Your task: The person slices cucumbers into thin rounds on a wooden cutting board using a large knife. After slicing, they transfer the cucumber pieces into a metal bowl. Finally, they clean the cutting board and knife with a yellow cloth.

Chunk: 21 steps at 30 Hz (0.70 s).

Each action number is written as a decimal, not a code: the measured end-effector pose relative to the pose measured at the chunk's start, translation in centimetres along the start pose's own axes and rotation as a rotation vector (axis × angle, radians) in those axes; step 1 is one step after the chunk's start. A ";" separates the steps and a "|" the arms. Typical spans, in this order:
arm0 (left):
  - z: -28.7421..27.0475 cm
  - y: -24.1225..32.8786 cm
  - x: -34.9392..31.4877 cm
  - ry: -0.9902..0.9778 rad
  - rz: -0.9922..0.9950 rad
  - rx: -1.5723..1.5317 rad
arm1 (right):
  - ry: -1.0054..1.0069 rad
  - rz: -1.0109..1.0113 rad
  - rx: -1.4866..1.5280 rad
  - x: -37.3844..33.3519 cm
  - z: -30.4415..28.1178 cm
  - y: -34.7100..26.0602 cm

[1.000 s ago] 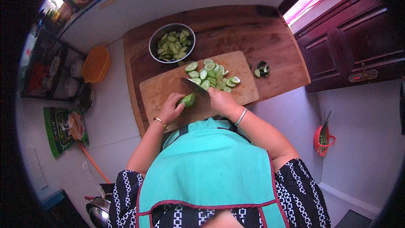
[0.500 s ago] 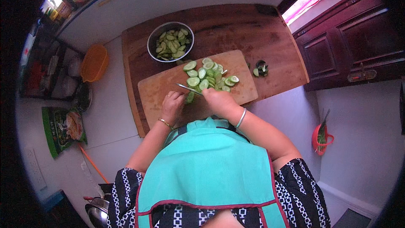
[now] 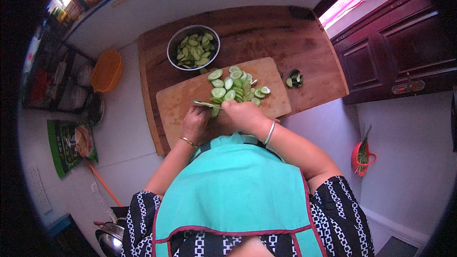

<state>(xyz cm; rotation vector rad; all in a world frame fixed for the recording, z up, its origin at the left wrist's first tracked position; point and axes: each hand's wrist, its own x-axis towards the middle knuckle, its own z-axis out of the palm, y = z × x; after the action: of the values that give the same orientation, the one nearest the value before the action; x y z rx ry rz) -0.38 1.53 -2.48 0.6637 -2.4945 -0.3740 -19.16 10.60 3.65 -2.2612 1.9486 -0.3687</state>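
My right hand [image 3: 244,115] is closed around the handle of a knife [image 3: 207,104], whose thin blade points left, close to my left fingertips. My left hand [image 3: 195,123] is curled on the near part of the wooden cutting board [image 3: 176,96], its fingers pressed on a cucumber [image 3: 214,113]. Only a small green bit of that cucumber shows between the hands. Just beyond the blade, a loose pile of cucumber slices [image 3: 236,84] covers the middle of the board. Behind the board's left part, a metal bowl [image 3: 170,57] holds many more slices.
The board rests on a brown wooden table [image 3: 247,38]. Dark green cucumber ends [image 3: 296,79] lie to its right. An orange basket [image 3: 106,71] is at the left wall. A red basket with green stalks [image 3: 361,161] hangs at the right, below a dark wooden door [image 3: 395,57].
The knife has shifted slightly left and its blade now lies flatter, nearer my left fingertips. My right hand has moved a little left with it. The bowl and the pile look the same.
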 end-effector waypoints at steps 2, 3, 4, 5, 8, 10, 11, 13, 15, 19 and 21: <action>0.4 -0.4 -0.3 0.004 -0.002 0.016 | -0.020 0.023 -0.001 0.1 0.3 -0.5; 0.4 -0.5 -0.4 -0.017 -0.025 0.029 | -0.029 0.034 -0.003 0.1 0.5 -0.5; 0.5 -0.6 -0.5 -0.038 -0.048 0.042 | -0.055 0.078 0.030 -0.2 1.4 0.0; 0.4 -0.4 -0.2 -0.008 -0.045 0.024 | -0.078 0.122 0.063 -0.6 2.9 1.0; 0.4 0.2 -0.2 0.043 -0.057 -0.007 | -0.134 0.209 0.099 -0.4 2.8 1.5; 0.4 -0.1 -0.4 0.030 -0.067 0.004 | -0.133 0.182 0.093 0.0 1.4 0.9; 0.6 -0.3 -0.7 0.039 -0.062 0.002 | -0.117 0.135 0.088 0.1 0.2 0.2; 0.9 -0.6 -1.1 0.056 -0.053 -0.001 | -0.110 0.080 0.071 0.1 0.0 -0.6; 0.5 -0.2 -0.7 0.010 -0.074 0.011 | -0.119 0.075 0.042 0.1 0.6 -0.8; 0.3 0.2 -0.1 0.070 -0.052 -0.054 | -0.099 0.193 0.102 -0.8 4.1 1.2; 0.3 0.1 -0.4 0.059 -0.060 -0.051 | -0.051 0.163 0.090 -0.6 3.1 0.9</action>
<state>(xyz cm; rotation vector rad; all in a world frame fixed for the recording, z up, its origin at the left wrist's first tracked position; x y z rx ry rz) -0.26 1.88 -2.83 0.7204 -2.4056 -0.4327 -19.23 10.84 0.41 -2.0207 2.0297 -0.3668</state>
